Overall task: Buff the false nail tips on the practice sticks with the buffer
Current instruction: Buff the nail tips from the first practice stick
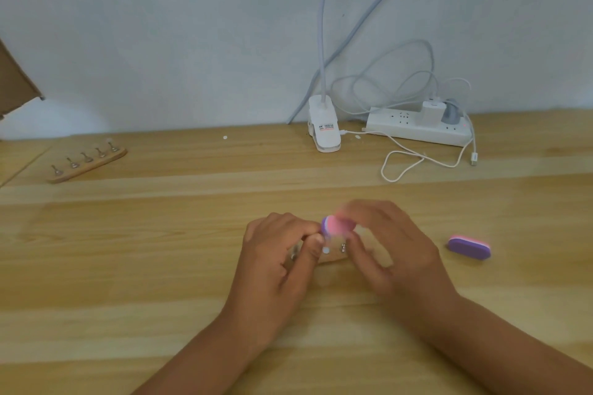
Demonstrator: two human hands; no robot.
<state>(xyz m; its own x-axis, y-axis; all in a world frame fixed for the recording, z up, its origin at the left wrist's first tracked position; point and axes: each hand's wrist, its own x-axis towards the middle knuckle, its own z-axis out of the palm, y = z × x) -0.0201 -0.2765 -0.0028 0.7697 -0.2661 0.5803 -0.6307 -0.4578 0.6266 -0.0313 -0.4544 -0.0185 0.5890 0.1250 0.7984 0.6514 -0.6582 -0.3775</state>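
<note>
Wooden bench (pixel 160 282) before you: your left hand (pixel 282 253) pinches a practice stick (pixel 342 247) near the middle, your right hand (pixel 388 244), blurred, grips the pink buffer (pixel 337 225) just above it, with a spare buffer (pixel 469 247) lying rightward.

a makeshift home nail-practice desk: a pale wooden tabletop (pixel 160 266) against a bare white wall (pixel 160 26), with a clip-on lamp (pixel 324 128), a power strip (pixel 417 131) trailing white cables (pixel 404 167), and a wooden nail-stick stand (pixel 86 162).
</note>
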